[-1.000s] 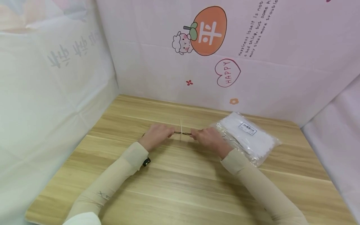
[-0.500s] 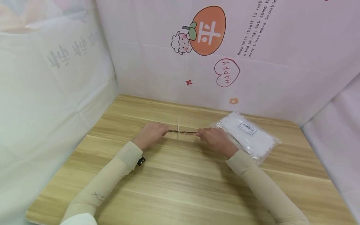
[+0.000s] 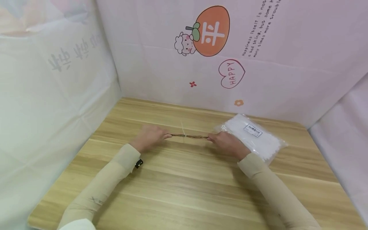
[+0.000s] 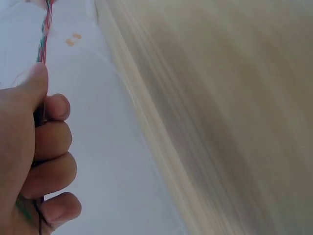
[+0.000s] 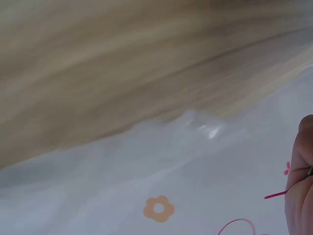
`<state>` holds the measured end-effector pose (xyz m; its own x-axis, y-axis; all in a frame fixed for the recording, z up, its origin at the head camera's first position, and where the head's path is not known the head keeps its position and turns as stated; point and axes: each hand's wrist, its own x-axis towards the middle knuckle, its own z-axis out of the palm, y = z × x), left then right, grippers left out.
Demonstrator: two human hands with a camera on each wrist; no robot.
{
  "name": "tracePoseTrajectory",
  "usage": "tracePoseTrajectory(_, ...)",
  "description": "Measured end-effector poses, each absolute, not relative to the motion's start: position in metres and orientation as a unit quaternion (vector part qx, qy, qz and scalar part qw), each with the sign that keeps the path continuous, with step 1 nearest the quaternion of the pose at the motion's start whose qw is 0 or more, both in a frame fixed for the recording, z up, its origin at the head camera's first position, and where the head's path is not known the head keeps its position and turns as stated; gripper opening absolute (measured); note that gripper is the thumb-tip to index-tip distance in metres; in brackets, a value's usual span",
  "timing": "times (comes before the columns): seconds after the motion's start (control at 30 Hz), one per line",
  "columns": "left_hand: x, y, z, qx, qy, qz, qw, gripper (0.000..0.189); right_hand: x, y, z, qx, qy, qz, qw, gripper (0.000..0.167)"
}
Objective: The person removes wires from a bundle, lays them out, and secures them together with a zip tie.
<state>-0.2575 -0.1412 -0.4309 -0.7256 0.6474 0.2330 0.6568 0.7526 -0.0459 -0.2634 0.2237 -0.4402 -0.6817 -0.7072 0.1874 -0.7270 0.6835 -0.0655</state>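
Note:
A thin bundle of coloured wires [image 3: 196, 137] stretches almost level between the two hands above the table. Near its middle a white cable tie [image 3: 183, 129] is looped round it, its tail pointing up. My left hand [image 3: 150, 136] grips the bundle's left part; in the left wrist view the thumb and curled fingers [image 4: 51, 139] close round red, green and dark strands. My right hand [image 3: 225, 142] pinches the right part. Only an edge of that hand shows in the right wrist view, with a red wire end [image 5: 276, 195] sticking out.
A clear plastic bag [image 3: 257, 137] of white strips with a barcode label lies at the right, partly behind the right hand. The wooden table [image 3: 178, 188] meets a printed white cloth backdrop [image 3: 161, 70] at the back and cloth at both sides.
My hands have moved apart, left hand leftward and right hand rightward, so a longer stretch of wire shows between them. The cable tie stays round the wires.

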Motion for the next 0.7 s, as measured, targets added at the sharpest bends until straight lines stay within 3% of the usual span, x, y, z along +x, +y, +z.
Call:
tracePoseTrajectory(0.1, -0.258, -0.149, -0.432, -0.367, -0.922, -0.021, 0.121, 0.034, -0.263, 0.229, -0.440, 0.386, -0.918, 0.070, 0.057, 0.021)
tracePoseTrajectory(0.33, -0.257, -0.163, -0.432, -0.403, -0.910, -0.073, 0.063, 0.025, -0.257, 0.226, -0.434, 0.365, -0.927, 0.084, -0.016, 0.026)
tracePoseTrajectory(0.7, -0.252, -0.171, -0.428, -0.416, -0.906, -0.047, 0.069, 0.028, -0.253, 0.222, -0.430, 0.367, -0.929, 0.040, -0.027, 0.035)
